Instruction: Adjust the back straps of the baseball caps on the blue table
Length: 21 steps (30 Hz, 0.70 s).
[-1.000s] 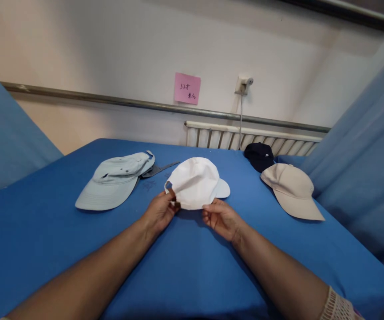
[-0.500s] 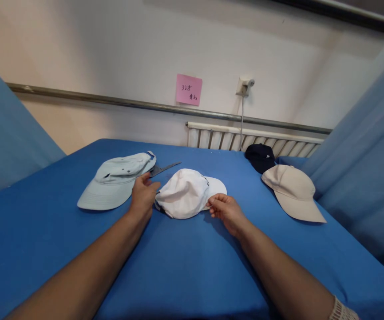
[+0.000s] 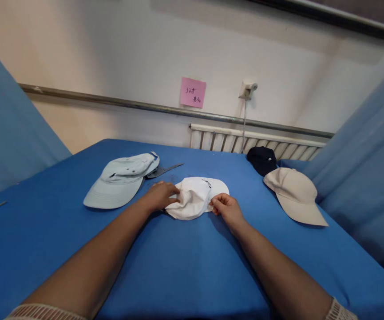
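Left hand (image 3: 161, 195), grip half open, rests on a white cap (image 3: 195, 202) short of the blue table's (image 3: 192, 271) far edge; right hand's (image 3: 228, 211) closed grip pinches its brim (image 3: 221, 187).

White cap (image 3: 195, 204) is filling the space between my left hand (image 3: 161, 196) and right hand (image 3: 227, 210). Flat blue cover (image 3: 192, 271) is lying open between my forearms. To my right, a wide lane is running up to the beige cap (image 3: 294, 193); dark cap (image 3: 261, 160) is sitting just behind it, blocking the far right corner. Left is tighter: light blue cap (image 3: 120, 184) is crowding that side, and a grey strap (image 3: 165, 170) is poking out behind my left hand. Radiator (image 3: 218, 138) is bounding the far edge; curtains (image 3: 374, 169) are hemming both sides.
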Each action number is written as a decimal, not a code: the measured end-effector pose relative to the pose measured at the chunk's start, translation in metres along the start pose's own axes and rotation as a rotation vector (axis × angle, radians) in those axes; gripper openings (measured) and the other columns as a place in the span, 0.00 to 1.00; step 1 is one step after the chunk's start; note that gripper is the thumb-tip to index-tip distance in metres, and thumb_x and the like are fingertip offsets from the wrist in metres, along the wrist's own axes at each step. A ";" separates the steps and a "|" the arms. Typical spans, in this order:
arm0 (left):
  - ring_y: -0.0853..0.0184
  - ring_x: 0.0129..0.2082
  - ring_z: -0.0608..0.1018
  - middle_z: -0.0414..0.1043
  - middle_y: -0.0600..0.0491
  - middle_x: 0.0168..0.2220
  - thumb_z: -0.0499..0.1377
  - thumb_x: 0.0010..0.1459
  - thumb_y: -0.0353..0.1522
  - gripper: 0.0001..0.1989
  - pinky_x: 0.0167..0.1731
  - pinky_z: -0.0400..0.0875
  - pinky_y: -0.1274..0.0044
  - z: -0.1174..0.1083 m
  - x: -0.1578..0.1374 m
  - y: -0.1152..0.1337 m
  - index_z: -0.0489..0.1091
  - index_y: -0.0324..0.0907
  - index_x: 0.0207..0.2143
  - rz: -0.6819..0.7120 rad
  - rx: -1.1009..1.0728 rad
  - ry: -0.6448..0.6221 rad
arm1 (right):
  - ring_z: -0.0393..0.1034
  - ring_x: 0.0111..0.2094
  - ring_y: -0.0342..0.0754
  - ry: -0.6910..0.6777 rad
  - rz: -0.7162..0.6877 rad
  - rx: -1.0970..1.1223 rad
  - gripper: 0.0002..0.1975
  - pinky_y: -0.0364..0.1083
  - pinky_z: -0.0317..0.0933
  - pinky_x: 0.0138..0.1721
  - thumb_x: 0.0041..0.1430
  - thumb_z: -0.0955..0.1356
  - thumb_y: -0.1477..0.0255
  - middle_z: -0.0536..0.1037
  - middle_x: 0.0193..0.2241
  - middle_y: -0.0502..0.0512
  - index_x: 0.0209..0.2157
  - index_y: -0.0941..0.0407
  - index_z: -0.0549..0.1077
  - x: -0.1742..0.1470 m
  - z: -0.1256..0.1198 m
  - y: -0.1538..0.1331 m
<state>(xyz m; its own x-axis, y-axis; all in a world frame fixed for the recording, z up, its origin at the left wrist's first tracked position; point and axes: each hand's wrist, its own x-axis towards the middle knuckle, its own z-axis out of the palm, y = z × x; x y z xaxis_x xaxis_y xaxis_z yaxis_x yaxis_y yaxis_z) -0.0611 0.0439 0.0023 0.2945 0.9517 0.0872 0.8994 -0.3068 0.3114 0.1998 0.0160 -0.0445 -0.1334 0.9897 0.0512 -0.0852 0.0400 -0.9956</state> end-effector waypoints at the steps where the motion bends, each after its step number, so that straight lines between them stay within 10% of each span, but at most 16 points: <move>1: 0.54 0.44 0.78 0.81 0.49 0.41 0.62 0.49 0.42 0.14 0.47 0.67 0.69 -0.001 0.002 0.003 0.80 0.47 0.36 0.018 0.063 -0.029 | 0.64 0.21 0.42 0.006 -0.008 -0.010 0.12 0.42 0.58 0.25 0.47 0.71 0.61 0.75 0.22 0.49 0.26 0.56 0.72 0.001 -0.001 0.002; 10: 0.54 0.28 0.77 0.77 0.43 0.28 0.58 0.50 0.33 0.07 0.31 0.63 0.70 0.003 0.005 0.022 0.75 0.40 0.24 -0.043 0.114 -0.101 | 0.72 0.47 0.52 0.486 -0.125 -0.361 0.15 0.48 0.64 0.47 0.46 0.70 0.68 0.77 0.45 0.60 0.38 0.56 0.73 0.037 -0.041 0.026; 21: 0.61 0.28 0.75 0.75 0.50 0.28 0.53 0.55 0.37 0.09 0.28 0.61 0.74 -0.004 -0.008 -0.004 0.70 0.43 0.29 -0.120 -0.180 0.191 | 0.75 0.41 0.50 0.349 -0.017 -0.367 0.16 0.47 0.67 0.43 0.46 0.71 0.71 0.79 0.40 0.59 0.40 0.56 0.70 0.044 -0.047 0.032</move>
<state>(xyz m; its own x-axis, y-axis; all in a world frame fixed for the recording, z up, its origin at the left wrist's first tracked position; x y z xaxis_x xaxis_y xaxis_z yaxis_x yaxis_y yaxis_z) -0.0683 0.0373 0.0044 0.1075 0.9716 0.2110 0.8473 -0.2005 0.4918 0.2378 0.0671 -0.0781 0.2086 0.9728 0.1008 0.2764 0.0402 -0.9602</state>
